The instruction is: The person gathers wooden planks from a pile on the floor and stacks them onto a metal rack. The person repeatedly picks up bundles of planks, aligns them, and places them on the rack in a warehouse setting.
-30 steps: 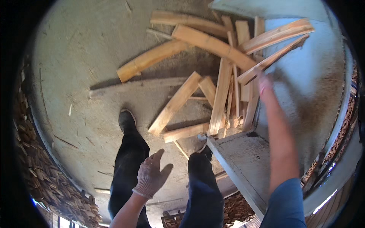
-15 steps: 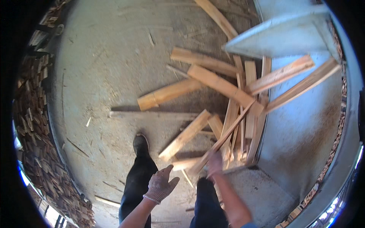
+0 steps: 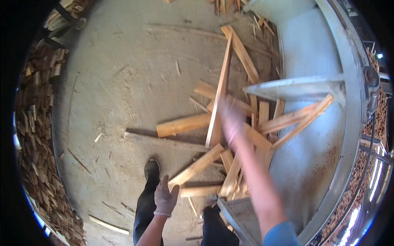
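Note:
My right hand point(image 3: 231, 121), smeared by motion, reaches out over the scattered wood. It is at the middle of a long, narrow wooden board point(image 3: 220, 94), which stretches across the pieces behind it and seems gripped; the fingers are blurred. My left hand point(image 3: 165, 199), in a pale knitted glove, hangs open near my left leg with nothing in it. Just beyond it lie a light wooden board point(image 3: 196, 166) and a shorter wooden block point(image 3: 200, 191). Under and beside my right arm, several boards point(image 3: 257, 137) lie crossed over one another.
A blue-grey metal frame point(image 3: 349, 123) with a projecting metal plate point(image 3: 295, 85) stands on the right; two boards point(image 3: 305, 123) lean over it. Stacked wood point(image 3: 39, 135) lines the left side. A long strip point(image 3: 164, 141) and splinters lie on the dusty concrete floor point(image 3: 106, 61).
My right hand has swung forward from near my right leg, and the narrow board has moved forward and turned more lengthwise. My left hand has shifted slightly left. The view has shifted too.

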Action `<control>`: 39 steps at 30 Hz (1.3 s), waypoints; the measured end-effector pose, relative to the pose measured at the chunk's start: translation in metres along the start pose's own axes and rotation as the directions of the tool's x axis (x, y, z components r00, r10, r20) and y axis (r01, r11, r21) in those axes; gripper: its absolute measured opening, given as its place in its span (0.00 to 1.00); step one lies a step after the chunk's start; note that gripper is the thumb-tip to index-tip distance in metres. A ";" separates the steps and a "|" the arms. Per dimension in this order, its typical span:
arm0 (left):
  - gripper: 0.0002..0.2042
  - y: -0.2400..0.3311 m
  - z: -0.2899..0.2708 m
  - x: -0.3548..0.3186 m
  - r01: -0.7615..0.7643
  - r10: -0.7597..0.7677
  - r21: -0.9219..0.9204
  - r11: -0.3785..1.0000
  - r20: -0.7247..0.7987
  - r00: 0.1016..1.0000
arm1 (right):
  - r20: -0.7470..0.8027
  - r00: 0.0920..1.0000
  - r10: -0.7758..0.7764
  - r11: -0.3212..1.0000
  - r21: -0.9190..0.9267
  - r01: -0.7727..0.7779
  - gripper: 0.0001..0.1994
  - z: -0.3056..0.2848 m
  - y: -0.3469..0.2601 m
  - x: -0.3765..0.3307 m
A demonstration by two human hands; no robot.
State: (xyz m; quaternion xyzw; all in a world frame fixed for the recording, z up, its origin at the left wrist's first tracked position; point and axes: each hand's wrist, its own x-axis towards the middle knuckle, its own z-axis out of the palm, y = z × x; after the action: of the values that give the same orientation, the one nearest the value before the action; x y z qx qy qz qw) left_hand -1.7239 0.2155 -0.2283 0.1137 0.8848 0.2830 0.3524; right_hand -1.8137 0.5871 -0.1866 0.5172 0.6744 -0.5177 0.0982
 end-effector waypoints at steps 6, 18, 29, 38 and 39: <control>0.29 0.010 0.003 0.001 0.045 -0.032 -0.071 0.997 0.175 0.984 | -0.008 0.969 -0.247 0.757 -0.626 0.188 0.41 -0.020 0.069 -0.026; 0.29 0.034 0.023 -0.026 -0.075 0.060 0.024 0.997 0.380 0.923 | -0.868 0.486 -0.103 0.993 -0.114 0.007 0.48 -0.303 0.207 0.028; 0.30 0.041 0.036 -0.025 0.083 -0.077 0.003 0.997 0.414 0.907 | -0.393 0.900 -0.190 0.977 0.012 0.212 0.27 -0.056 0.187 -0.059; 0.34 -0.030 0.084 -0.017 0.094 -0.161 0.186 0.978 0.390 0.907 | -0.070 0.968 -0.242 0.896 -0.399 0.195 0.36 0.098 0.155 0.016; 0.35 -0.045 0.105 -0.008 0.064 -0.148 0.228 0.972 0.377 0.914 | -0.133 0.888 -0.439 0.755 -0.590 0.286 0.36 0.098 0.172 0.027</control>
State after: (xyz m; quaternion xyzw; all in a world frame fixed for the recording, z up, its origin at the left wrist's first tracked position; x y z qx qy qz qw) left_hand -1.6461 0.2195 -0.3117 0.1562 0.8263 0.1396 0.5229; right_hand -1.7280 0.5124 -0.3510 0.3880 0.8897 -0.2351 0.0505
